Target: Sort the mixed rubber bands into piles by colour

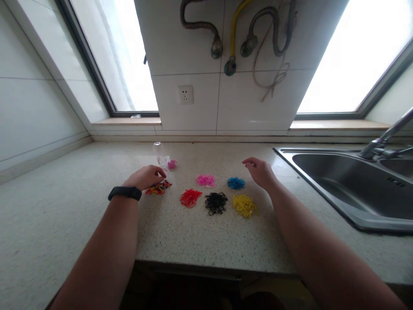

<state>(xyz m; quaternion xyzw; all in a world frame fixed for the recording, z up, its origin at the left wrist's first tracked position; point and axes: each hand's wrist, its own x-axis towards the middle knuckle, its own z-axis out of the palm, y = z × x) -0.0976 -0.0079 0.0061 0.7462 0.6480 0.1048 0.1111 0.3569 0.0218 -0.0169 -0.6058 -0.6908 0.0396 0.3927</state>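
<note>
My left hand [151, 176], with a black band on the wrist, hovers at a small pile of mixed red, yellow and black rubber bands [157, 188]. Its fingers are curled and drawn together over the pile; what they hold, if anything, is too small to make out. Off to the right, my right hand [259, 171] is above the counter beside the blue rubber bands [236, 183]. Its fingers stretch loosely leftward, and nothing shows in them. Between the hands lie separate piles of pink [205, 180], red [190, 197], black [216, 203] and yellow rubber bands [245, 206].
Behind my left hand are a clear container [159, 156] and a small pink object [172, 164]. A steel sink [348, 185] with a faucet [382, 140] is set into the speckled counter [193, 241] at right. Hoses [234, 38] and a power socket [186, 94] are on the tiled wall.
</note>
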